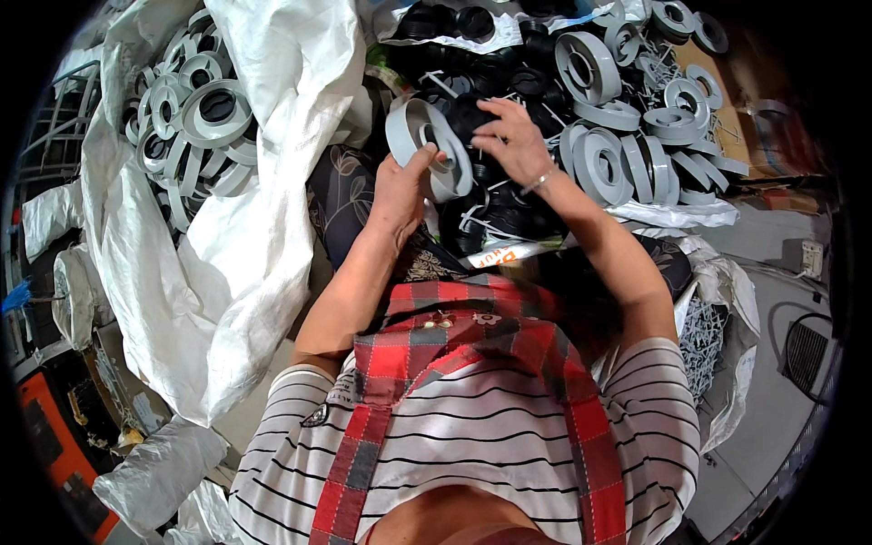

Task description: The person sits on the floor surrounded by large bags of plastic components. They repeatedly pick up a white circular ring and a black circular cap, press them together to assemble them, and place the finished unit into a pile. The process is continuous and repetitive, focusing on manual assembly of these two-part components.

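I see the left hand (400, 186) gripping a grey plastic ring (427, 145) above the lap; the right hand (509, 136) pinches a black insert (472, 116) against it. Misaligned, the insert may slip into the black pile (490, 213) below.

The left hand (400, 186) gripped a grey plastic ring (427, 145) at its rim. The right hand (510, 138) pressed a black insert (470, 118) against it, above a heap of black parts (490, 213).
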`<move>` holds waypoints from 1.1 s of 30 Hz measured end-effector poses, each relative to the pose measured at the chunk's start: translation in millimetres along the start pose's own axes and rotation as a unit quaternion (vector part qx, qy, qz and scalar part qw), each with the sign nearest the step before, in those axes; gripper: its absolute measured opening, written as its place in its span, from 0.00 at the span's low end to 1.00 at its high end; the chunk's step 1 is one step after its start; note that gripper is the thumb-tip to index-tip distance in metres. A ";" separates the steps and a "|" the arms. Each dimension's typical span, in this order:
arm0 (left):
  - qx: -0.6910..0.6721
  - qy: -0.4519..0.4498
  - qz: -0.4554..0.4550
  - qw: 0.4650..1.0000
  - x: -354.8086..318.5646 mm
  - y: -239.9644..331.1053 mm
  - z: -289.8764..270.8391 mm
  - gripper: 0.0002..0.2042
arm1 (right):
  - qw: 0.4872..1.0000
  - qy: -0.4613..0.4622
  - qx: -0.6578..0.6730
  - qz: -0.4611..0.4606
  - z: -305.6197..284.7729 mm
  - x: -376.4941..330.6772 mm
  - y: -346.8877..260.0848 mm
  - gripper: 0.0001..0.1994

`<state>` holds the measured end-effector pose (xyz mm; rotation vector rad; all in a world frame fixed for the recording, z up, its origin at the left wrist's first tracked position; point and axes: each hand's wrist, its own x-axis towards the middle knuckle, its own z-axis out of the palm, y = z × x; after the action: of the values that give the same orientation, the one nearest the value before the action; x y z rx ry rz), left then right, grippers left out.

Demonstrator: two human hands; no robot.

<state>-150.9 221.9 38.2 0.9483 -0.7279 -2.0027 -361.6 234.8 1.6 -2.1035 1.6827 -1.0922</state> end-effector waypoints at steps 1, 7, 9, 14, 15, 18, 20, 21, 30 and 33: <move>-0.044 -0.025 -0.020 0.999 -1.0 0.2 5.0 0.15 | 0.999 -0.024 0.033 0.015 -9.4 -6.1 -17.2 0.08; -0.020 -0.107 -0.023 0.994 -16.0 -7.5 18.9 0.18 | 0.990 -0.086 0.009 0.116 -49.0 -10.6 -62.4 0.41; -0.009 -0.114 -0.036 0.993 -20.3 -4.0 21.5 0.16 | 0.986 -0.131 -0.035 0.095 -56.1 -12.8 -66.5 0.39; 0.019 -0.156 -0.106 0.982 -27.7 12.1 15.4 0.16 | 0.981 -0.186 -0.062 -0.017 -70.8 -13.8 -76.8 0.36; 0.021 -0.162 -0.117 0.980 -27.4 13.6 14.1 0.17 | 0.978 -0.200 -0.050 -0.044 -74.2 -13.0 -75.5 0.38; 0.001 -0.203 -0.166 0.965 -22.7 15.8 7.4 0.17 | 0.954 -0.248 -0.088 -0.146 -83.6 -14.9 -79.9 0.40; -0.004 -0.206 -0.161 0.965 -24.1 17.6 10.9 0.17 | 0.953 -0.255 -0.097 -0.128 -84.0 -15.2 -83.4 0.42; -0.006 -0.206 -0.160 0.965 -25.5 17.9 12.8 0.17 | 0.953 -0.262 -0.103 -0.114 -85.7 -13.4 -85.7 0.41; 0.017 -0.176 -0.044 0.983 -38.2 7.9 30.1 0.16 | 0.982 -0.148 0.027 0.115 -68.9 -11.4 -74.1 0.37; 0.066 -0.168 0.010 0.984 -32.3 2.9 23.8 0.15 | 0.882 -0.184 0.252 0.353 -62.8 0.0 -63.6 0.48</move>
<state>-155.9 251.1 65.3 0.6782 -1.0605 -2.1438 -356.8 271.0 83.2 -1.1258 1.5464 -0.7180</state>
